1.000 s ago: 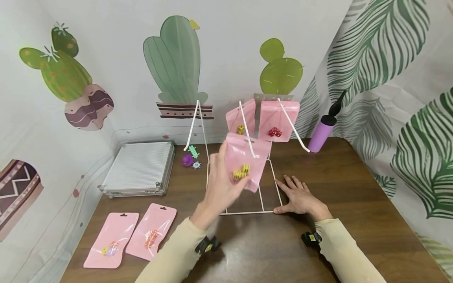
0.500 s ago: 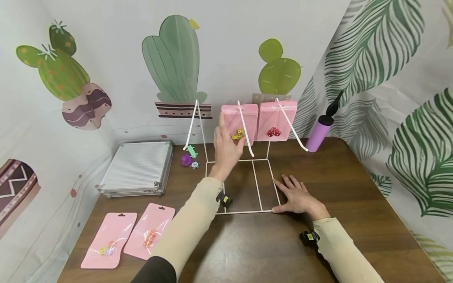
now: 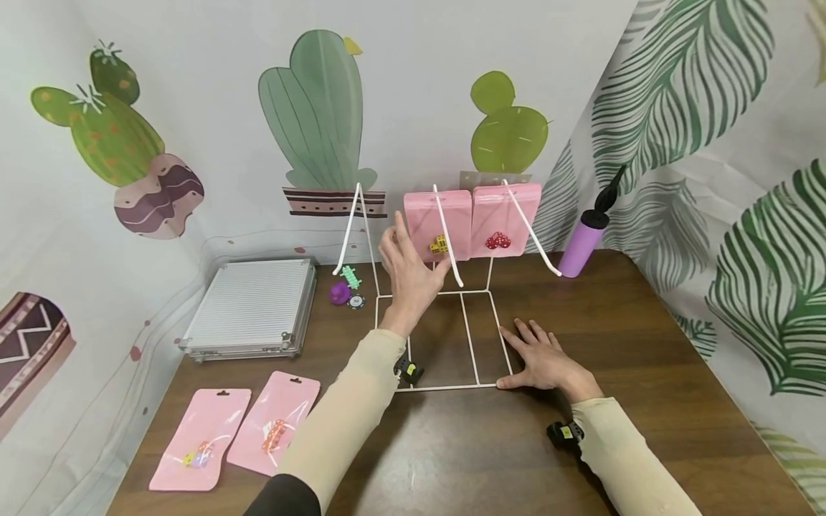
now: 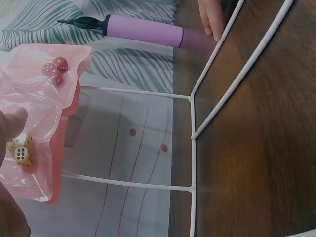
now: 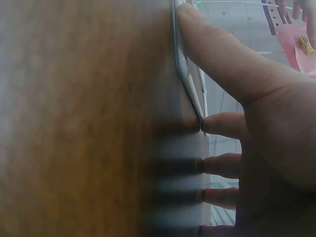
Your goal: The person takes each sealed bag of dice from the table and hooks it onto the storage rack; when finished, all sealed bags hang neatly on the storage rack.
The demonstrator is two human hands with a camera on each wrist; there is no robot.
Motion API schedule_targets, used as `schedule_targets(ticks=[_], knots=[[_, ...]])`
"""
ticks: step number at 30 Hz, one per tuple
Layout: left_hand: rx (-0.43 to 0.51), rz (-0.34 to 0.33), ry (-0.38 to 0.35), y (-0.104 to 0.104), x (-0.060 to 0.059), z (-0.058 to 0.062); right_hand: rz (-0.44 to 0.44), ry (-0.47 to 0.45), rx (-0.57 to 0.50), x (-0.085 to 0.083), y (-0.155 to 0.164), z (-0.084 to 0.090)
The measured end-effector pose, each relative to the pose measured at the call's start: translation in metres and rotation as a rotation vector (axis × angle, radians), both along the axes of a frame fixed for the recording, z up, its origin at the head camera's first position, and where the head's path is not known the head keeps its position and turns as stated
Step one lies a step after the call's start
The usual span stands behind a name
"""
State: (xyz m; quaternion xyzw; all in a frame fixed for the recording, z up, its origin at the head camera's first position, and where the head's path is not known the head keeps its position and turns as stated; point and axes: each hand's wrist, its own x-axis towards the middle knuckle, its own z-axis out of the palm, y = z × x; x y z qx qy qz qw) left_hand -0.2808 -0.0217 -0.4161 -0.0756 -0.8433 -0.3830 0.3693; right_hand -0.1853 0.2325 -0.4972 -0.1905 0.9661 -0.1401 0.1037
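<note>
A white wire rack (image 3: pixel 461 337) stands on the brown table. Two pink bags hang on its slanted prongs: one with yellow dice (image 3: pixel 437 218) and one with red dice (image 3: pixel 506 215). My left hand (image 3: pixel 408 264) is raised just in front of the yellow-dice bag (image 4: pixel 29 148) with its fingers spread, holding nothing. One fingertip (image 4: pixel 12 126) is at the bag's face. My right hand (image 3: pixel 542 356) lies flat on the table at the rack's front right corner. Its thumb (image 5: pixel 217 54) runs along the base wire (image 5: pixel 190 84).
Two more pink bags (image 3: pixel 200 437) (image 3: pixel 274 423) lie flat at the front left. A ribbed silver case (image 3: pixel 252 304) sits at the back left, with small toys (image 3: pixel 342 288) beside it. A purple hand pump (image 3: pixel 584 240) leans at the back right. Printed backdrops close in three sides.
My left hand carried the yellow-dice bag up to the rack's middle prong, hung it there, let go and drew back slightly. The right hand stayed put.
</note>
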Motion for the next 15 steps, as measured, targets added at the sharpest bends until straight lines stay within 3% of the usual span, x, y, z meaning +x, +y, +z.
schedule_targets(ticks=[15], knots=[[0.037, -0.084, -0.063, -0.015, 0.015, 0.0, 0.003, -0.002, -0.014, 0.0, 0.0, -0.002]])
